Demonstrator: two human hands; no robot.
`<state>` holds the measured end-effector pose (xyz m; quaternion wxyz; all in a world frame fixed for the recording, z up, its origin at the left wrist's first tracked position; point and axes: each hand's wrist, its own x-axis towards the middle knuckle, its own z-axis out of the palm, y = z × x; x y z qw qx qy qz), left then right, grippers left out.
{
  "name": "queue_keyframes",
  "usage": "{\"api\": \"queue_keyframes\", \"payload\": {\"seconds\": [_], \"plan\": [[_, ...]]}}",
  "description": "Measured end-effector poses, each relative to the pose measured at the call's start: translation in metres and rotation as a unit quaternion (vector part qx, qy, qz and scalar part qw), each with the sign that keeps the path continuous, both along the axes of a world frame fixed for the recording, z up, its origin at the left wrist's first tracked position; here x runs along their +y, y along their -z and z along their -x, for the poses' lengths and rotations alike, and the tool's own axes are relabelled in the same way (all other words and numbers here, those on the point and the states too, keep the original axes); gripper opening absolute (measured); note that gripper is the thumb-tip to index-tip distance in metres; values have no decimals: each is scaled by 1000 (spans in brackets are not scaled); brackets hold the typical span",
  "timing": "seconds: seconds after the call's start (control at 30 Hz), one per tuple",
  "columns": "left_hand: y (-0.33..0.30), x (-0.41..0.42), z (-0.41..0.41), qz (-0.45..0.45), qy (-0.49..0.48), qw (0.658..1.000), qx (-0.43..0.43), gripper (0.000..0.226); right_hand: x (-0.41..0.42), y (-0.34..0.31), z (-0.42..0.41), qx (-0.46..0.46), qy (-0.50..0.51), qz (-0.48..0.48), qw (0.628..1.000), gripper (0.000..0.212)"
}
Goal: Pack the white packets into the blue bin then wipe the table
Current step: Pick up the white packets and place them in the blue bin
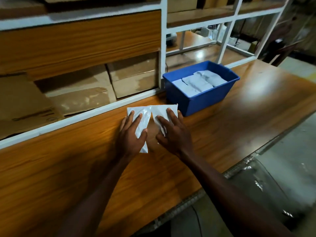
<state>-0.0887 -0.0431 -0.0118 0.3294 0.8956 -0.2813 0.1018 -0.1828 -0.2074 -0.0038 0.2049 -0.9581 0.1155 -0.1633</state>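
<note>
Two white packets lie side by side on the wooden table point(239, 120), just left of the blue bin point(210, 98). My left hand point(131, 134) rests flat on the left packet point(142, 115), fingers spread. My right hand point(172, 132) lies on the right packet point(160, 111) with fingers spread and the thumb at its near edge. Neither packet is lifted. The bin stands at the back of the table and holds several white packets point(196, 82) laid in a row.
A white-framed shelf unit point(163, 40) rises along the table's far edge, close behind the packets and bin. Cardboard boxes point(133, 76) fill its lower left bay. The table's near edge runs diagonally at the right, with grey floor and shiny plastic point(266, 183) beyond.
</note>
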Motion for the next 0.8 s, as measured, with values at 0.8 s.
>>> {"api": "queue_keyframes", "payload": {"seconds": [0.8], "plan": [[-34,-242,-79,37,-211,976,-44,59,-280,-40,-161,43,-146,9,988,68]]}}
